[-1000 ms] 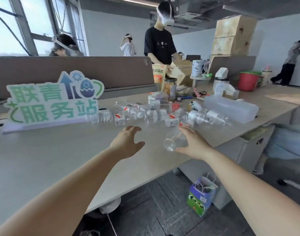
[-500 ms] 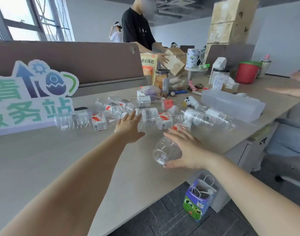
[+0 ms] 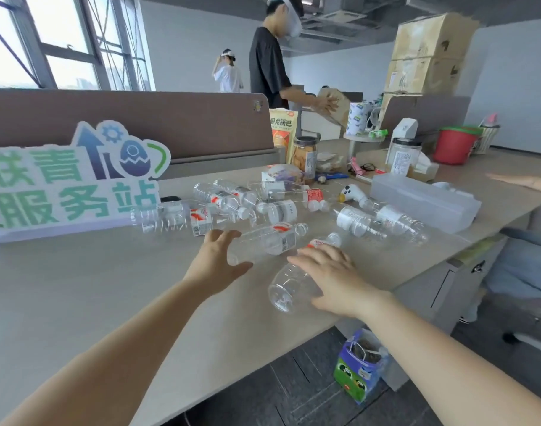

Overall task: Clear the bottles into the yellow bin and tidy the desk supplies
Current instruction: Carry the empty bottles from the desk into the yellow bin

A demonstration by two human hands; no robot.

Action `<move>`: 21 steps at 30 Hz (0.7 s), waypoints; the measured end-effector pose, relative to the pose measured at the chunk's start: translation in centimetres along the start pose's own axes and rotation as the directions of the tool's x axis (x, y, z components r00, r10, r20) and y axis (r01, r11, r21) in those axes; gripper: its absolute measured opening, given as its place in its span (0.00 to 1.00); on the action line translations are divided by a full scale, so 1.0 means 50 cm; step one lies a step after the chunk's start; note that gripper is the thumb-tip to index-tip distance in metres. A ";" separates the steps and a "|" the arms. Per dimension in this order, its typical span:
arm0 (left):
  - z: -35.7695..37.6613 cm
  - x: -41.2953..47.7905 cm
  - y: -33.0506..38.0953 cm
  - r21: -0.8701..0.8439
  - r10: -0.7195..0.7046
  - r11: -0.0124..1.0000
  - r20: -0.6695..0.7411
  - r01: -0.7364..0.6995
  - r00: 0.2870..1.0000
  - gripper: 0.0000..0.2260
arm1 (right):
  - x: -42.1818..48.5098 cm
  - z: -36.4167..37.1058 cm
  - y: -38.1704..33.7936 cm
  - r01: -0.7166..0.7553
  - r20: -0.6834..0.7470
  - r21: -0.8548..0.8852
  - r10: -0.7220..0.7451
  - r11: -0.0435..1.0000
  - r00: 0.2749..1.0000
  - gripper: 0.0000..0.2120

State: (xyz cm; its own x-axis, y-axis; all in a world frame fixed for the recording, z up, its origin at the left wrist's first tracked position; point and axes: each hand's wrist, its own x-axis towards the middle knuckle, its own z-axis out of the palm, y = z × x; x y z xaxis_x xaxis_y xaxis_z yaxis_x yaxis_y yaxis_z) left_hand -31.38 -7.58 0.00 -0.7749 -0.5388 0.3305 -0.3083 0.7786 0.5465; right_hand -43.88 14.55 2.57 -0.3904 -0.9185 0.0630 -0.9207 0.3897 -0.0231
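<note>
Right now both hands are down at the near edge of the bottle pile. Right hand lies palm-down over the near bottle, fingers draped across its middle, not yet curled under — resting on it, not a closed grasp. That bottle lies flat, long axis diagonal: base toward the person and left of the palm, cap end poking out beyond the fingertips.

Left hand is spread, thumb out, cupping the base of a second bottle; touching or just short, can't tell. It's not clamped. That one runs away and rightward from the palm, cap at the far end.

Each hand is nearest its own bottle, so a two-handed pickup looks like the obvious next step. Rest of the bottles lie scattered beyond both hands.

Desk is flat, pale and smooth — empties will probably roll or skid if nudged. No yellow bin in view; a red bucket sits far right, well beyond reach.
</note>
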 end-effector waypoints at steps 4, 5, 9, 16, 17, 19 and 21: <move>-0.073 -0.103 -0.041 -0.025 -0.022 0.999 -0.079 0.020 0.997 0.30 | 0.003 0.008 -0.073 0.103 -0.068 -0.035 -0.105 0.994 0.992 0.37; -0.100 -0.139 -0.056 -0.018 -0.039 0.999 -0.104 0.038 0.994 0.30 | 0.004 0.010 -0.104 0.141 -0.089 -0.031 -0.143 0.990 0.986 0.37; -0.222 -0.294 -0.119 0.035 -0.125 0.990 -0.213 0.135 0.969 0.30 | 0.012 0.012 -0.251 0.300 -0.224 0.013 -0.289 0.954 0.931 0.38; -0.482 -0.592 -0.201 0.160 -0.246 0.926 -0.432 0.343 0.868 0.29 | -0.005 -0.017 -0.585 0.591 -0.398 0.166 -0.495 0.789 0.773 0.41; -0.518 -0.636 -0.208 0.184 -0.254 0.910 -0.461 0.371 0.851 0.29 | -0.010 -0.022 -0.635 0.626 -0.416 0.177 -0.518 0.760 0.747 0.42; -0.591 -0.724 -0.217 0.217 -0.250 0.884 -0.528 0.414 0.811 0.29 | -0.020 -0.037 -0.735 0.688 -0.450 0.174 -0.564 0.705 0.692 0.43; -0.658 -0.811 -0.222 0.233 -0.238 0.858 -0.609 0.457 0.757 0.29 | -0.027 -0.058 -0.833 0.753 -0.507 0.165 -0.600 0.637 0.619 0.43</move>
State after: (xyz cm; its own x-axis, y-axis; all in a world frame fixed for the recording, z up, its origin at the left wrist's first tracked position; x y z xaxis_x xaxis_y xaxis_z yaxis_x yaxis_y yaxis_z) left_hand 21.60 -4.96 5.85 -0.1774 -0.7886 0.5888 -0.7474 0.4972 0.4406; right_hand -4.97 -0.24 6.36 0.3123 -0.7686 0.5583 -0.8811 -0.4540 -0.1322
